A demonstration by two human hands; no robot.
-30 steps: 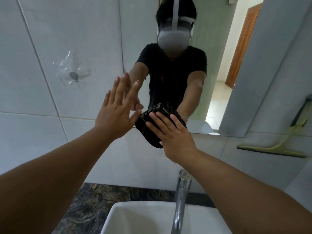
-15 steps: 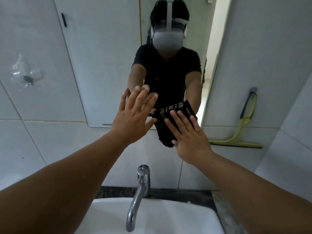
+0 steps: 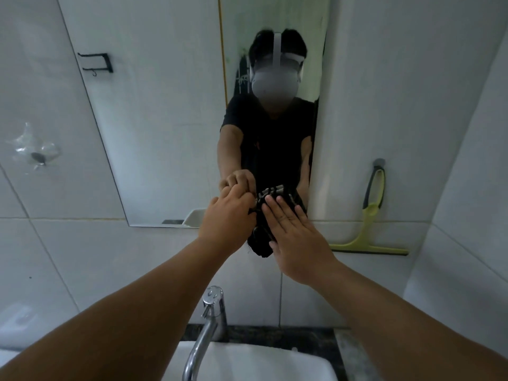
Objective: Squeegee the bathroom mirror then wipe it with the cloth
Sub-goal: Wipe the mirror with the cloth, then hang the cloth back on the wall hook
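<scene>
Our left hand [image 3: 229,215], flat a moment ago, now pinches the cloth [image 3: 261,237]; our right hand [image 3: 295,237] presses it open-palmed against the mirror [image 3: 165,133]: wiping under way.

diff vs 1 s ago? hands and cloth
The left hand, open and flat a second ago, has curled and pinches the cloth at its left edge. The right hand stays flat, pressing the cloth at the mirror bottom edge. The squeegee still hangs on the wall.
</scene>
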